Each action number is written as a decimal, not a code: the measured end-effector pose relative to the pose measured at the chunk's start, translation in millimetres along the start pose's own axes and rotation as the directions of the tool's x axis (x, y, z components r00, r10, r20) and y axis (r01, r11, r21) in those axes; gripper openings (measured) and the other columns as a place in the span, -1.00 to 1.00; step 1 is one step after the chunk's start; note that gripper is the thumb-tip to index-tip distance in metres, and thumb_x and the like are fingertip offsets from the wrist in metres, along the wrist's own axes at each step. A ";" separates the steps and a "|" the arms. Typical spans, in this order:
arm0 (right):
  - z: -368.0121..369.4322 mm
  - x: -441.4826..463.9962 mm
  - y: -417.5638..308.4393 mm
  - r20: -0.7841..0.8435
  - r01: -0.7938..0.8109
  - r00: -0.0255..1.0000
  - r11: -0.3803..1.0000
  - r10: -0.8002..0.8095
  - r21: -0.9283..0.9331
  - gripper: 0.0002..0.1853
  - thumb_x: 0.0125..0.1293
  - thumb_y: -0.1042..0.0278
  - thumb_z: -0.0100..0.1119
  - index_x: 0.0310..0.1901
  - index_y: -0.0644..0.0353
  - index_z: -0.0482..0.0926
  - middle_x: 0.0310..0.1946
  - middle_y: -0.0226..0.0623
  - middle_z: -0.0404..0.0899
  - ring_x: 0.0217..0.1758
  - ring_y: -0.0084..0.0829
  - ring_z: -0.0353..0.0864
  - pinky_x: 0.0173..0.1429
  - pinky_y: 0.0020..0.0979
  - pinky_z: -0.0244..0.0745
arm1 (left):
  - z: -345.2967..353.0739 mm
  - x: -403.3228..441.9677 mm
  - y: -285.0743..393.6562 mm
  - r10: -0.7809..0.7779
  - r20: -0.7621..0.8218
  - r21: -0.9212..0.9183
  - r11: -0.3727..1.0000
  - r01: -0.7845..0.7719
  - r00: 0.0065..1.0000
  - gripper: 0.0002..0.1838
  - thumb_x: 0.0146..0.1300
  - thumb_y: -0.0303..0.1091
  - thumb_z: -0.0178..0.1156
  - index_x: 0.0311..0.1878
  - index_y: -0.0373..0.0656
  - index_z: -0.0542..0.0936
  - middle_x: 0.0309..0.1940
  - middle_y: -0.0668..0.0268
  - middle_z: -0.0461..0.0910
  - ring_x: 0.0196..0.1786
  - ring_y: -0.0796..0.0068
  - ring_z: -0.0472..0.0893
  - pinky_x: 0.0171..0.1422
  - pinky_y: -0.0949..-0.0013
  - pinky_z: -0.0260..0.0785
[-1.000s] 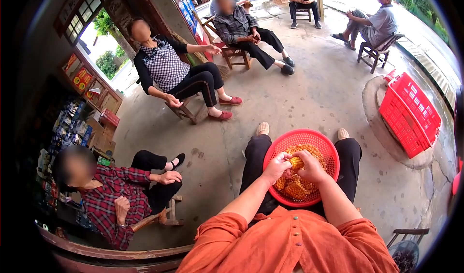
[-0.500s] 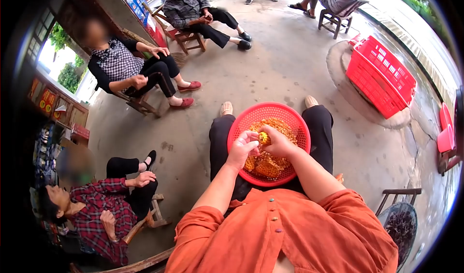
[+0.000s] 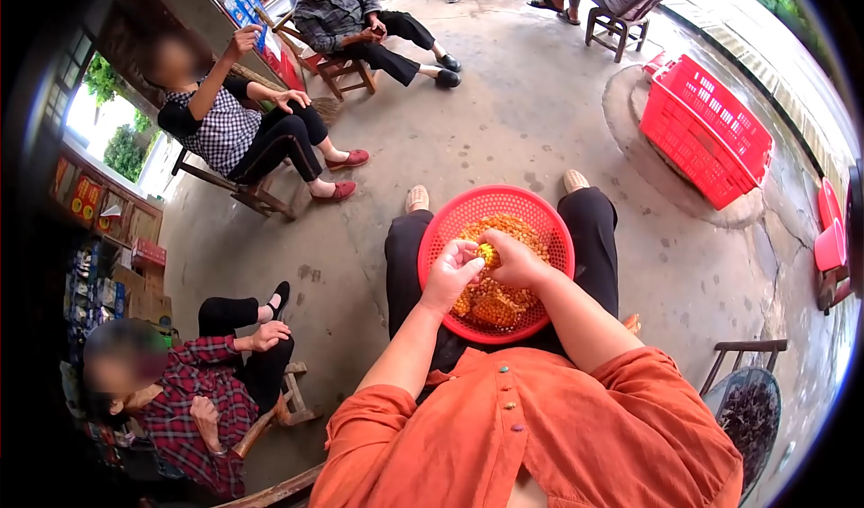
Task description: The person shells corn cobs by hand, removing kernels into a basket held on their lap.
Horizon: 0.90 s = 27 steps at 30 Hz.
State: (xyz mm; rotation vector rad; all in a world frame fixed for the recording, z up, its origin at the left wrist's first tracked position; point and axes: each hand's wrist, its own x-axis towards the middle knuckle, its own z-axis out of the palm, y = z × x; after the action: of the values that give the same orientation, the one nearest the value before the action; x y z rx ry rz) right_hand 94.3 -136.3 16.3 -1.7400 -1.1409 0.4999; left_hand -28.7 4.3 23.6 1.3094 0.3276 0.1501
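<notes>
A yellow corn cob (image 3: 489,255) is held between my two hands over a red plastic colander (image 3: 436,242) on my lap. My right hand (image 3: 516,263) wraps round the cob's right side. On its left, my left hand (image 3: 447,277) grips with bent fingers and thumb, partly hiding the cob. Loose corn kernels (image 3: 517,230) cover the colander's bottom. Another orange-yellow corn piece (image 3: 494,311) lies among them near the close rim.
A red plastic crate (image 3: 706,130) stands on the concrete floor ahead right. A wide basket of dark dried material (image 3: 749,415) is at my right beside a wooden frame. Several people sit on chairs to the left and ahead. A pink basin (image 3: 829,245) sits far right.
The person in the checked top has raised one hand toward their head. The person in plaid has turned their head. My hands stay together on the cob; the view has shifted slightly.
</notes>
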 end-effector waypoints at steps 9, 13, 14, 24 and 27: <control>0.7 -1.4 0.1 0.017 0.053 0.999 0.994 -0.051 -0.093 -0.45 -0.10 0.54 0.24 0.05 0.25 0.45 -0.05 0.03 0.52 0.11 0.01 0.52 0.17 -0.21 0.44 | -0.5 1.7 -6.8 0.099 0.000 0.134 0.986 -0.098 0.995 -0.73 0.25 -0.55 0.25 -0.03 -0.18 0.44 -0.39 0.49 0.45 -0.39 0.76 0.45 -0.29 0.61 0.36; 1.1 -2.6 1.8 0.031 0.075 0.997 0.988 -0.071 -0.137 -0.48 -0.10 0.52 0.25 0.02 0.23 0.46 -0.06 0.02 0.53 0.09 0.02 0.52 0.15 -0.19 0.45 | -4.0 2.3 -9.9 0.103 0.014 0.196 0.975 -0.103 0.995 -0.73 0.23 -0.55 0.25 -0.04 -0.21 0.44 -0.42 0.50 0.45 -0.41 0.77 0.43 -0.29 0.61 0.34; 0.3 -2.9 1.4 0.032 0.076 0.997 0.988 -0.072 -0.137 -0.48 -0.10 0.52 0.25 0.02 0.23 0.46 -0.06 0.02 0.53 0.09 0.02 0.52 0.15 -0.19 0.45 | -5.6 3.0 -11.7 0.104 0.013 0.196 0.975 -0.104 0.994 -0.73 0.23 -0.55 0.25 -0.04 -0.21 0.44 -0.42 0.50 0.45 -0.41 0.77 0.43 -0.29 0.61 0.34; -2.3 -8.2 -3.1 0.096 0.101 0.992 0.972 -0.082 -0.213 -0.49 -0.14 0.52 0.25 -0.02 0.21 0.49 -0.14 -0.02 0.55 0.04 0.01 0.54 0.10 -0.15 0.47 | -6.7 2.4 -17.3 0.190 -0.002 0.435 0.884 -0.170 0.982 -0.78 0.16 -0.54 0.23 -0.11 -0.26 0.51 -0.46 0.44 0.51 -0.44 0.73 0.46 -0.31 0.55 0.38; -0.5 -4.3 -0.5 0.111 0.144 0.986 0.963 -0.121 -0.226 -0.51 -0.14 0.48 0.26 -0.05 0.21 0.50 -0.16 0.00 0.55 0.00 0.03 0.54 0.08 -0.15 0.46 | -10.2 2.9 -17.7 0.148 0.055 0.494 0.855 -0.156 0.987 -0.73 0.18 -0.56 0.20 -0.04 -0.23 0.50 -0.34 0.44 0.51 -0.34 0.72 0.49 -0.22 0.52 0.42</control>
State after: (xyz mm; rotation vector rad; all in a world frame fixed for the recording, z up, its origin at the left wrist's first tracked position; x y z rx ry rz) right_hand 92.3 -140.2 16.3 -1.8394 -1.4225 0.3825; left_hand -30.5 10.0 3.8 1.8530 0.2568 0.1974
